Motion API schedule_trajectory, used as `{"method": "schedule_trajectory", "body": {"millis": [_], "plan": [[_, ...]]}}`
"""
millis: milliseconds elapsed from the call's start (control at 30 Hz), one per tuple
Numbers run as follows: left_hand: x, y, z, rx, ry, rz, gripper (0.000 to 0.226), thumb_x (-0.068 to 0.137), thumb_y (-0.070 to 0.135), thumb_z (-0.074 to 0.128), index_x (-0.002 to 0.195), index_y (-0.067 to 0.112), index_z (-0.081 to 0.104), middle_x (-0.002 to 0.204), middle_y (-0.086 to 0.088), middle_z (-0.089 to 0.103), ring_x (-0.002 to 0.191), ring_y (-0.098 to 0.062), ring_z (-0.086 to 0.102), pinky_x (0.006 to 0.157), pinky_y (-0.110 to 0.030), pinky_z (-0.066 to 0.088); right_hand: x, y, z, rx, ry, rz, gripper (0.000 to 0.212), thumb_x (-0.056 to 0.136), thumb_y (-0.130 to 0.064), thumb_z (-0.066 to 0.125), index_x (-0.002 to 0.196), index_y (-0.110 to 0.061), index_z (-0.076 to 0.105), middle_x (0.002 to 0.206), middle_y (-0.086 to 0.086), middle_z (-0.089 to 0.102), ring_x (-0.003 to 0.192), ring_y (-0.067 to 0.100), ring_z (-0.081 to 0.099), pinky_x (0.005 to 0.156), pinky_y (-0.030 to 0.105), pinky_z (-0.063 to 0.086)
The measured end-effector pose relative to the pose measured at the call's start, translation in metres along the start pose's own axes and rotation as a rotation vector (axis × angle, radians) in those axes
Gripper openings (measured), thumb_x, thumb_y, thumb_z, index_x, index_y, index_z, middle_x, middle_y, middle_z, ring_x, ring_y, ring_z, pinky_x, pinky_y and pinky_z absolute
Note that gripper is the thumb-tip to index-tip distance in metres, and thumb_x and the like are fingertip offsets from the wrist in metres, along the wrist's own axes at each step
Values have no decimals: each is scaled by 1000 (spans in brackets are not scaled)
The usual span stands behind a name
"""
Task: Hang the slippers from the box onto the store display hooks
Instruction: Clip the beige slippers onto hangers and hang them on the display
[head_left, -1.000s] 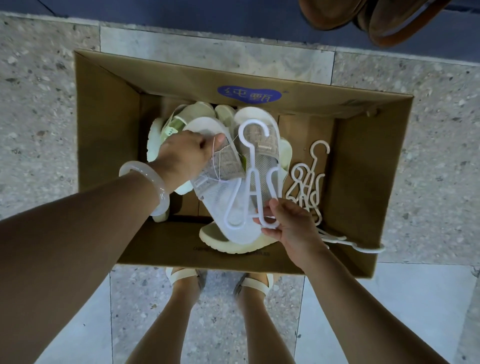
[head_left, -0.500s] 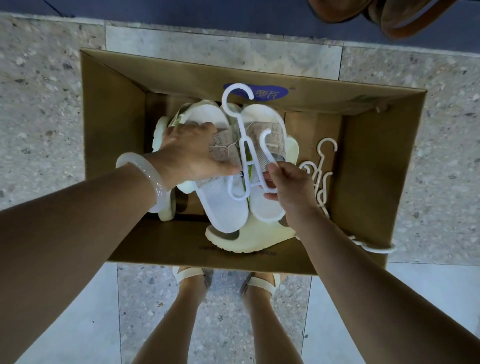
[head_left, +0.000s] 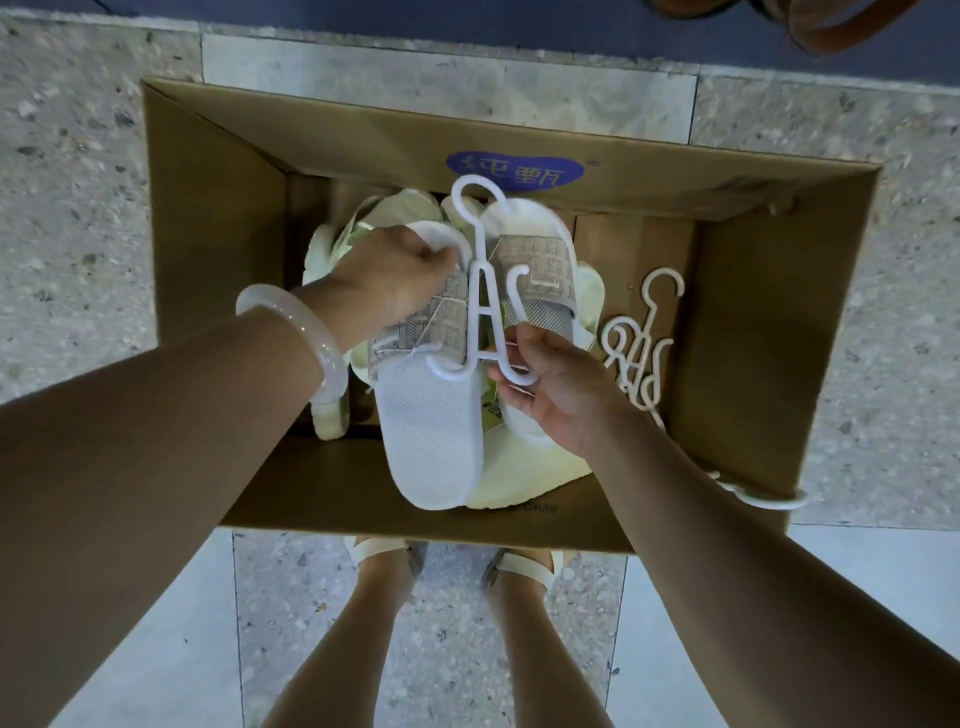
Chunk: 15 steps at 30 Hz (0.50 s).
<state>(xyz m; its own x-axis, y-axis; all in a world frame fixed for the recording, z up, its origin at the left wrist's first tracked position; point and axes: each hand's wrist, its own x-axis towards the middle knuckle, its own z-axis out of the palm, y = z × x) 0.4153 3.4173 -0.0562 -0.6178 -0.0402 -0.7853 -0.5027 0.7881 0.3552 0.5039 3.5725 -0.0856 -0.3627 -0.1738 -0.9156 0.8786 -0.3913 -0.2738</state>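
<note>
A pair of white slippers (head_left: 441, 415) held over the open box (head_left: 218, 249), half-threaded on a white hanger (head_left: 480, 291); a loose strap could slip off its prong; left hand (head_left: 395, 286) clamps the near slipper's strap, right hand (head_left: 550, 384) pinches the hanger's lower curl, both arms reaching down.

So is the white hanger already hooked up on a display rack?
No: the white hanger is held over the cardboard box against the slippers, with the right hand pinching its lower hook.
</note>
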Motion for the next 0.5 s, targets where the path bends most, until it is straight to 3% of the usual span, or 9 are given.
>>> {"method": "schedule_trajectory", "body": {"millis": [100,167,233,333,400,467,500], "plan": [[5,2,8,-57,-41,-55,38,86,33,60,114,6,63,108,-14,64,99,-30,61,86,-37,49,-1,-4,-11,-263,63,-20,18,93,-30,52,85,-21,65,74,-7,72,77,13,68,58,21,51],[5,3,8,-121,-23,-109,38,83,28,66,113,7,64,104,-11,64,95,-26,60,83,-34,48,-1,-13,-15,-485,125,-22,27,91,-42,51,87,-21,67,80,-5,72,82,12,68,57,19,50],[4,4,7,-143,25,-108,34,83,25,65,110,3,65,99,-13,64,94,-28,60,85,-35,49,5,-26,-18,-557,238,18,43,88,-55,46,88,-18,67,80,-4,72,79,11,67,61,23,50],[-1,3,4,-149,82,-68,30,84,24,64,102,0,67,102,-18,66,101,-34,62,92,-41,50,20,-45,-11,-83,304,179,52,90,-56,42,92,-8,61,82,3,67,80,17,62,78,33,46],[-2,4,5,-142,71,-42,29,85,23,63,103,1,67,107,-19,66,103,-34,61,92,-38,50,28,-52,-1,188,343,215,41,92,-45,47,95,-6,61,83,6,67,80,20,64,72,37,48],[-3,6,4,-142,45,-20,32,86,22,62,107,-2,66,110,-20,65,105,-34,60,89,-35,49,32,-55,8,275,407,226,24,93,-30,53,86,-8,63,78,6,69,85,19,68,61,36,50],[-3,7,3,-137,38,-16,33,86,22,63,108,-2,65,110,-21,65,105,-34,60,89,-35,49,33,-56,10,308,421,236,21,92,-25,55,81,-9,64,75,5,70,88,18,69,63,36,50]]}}
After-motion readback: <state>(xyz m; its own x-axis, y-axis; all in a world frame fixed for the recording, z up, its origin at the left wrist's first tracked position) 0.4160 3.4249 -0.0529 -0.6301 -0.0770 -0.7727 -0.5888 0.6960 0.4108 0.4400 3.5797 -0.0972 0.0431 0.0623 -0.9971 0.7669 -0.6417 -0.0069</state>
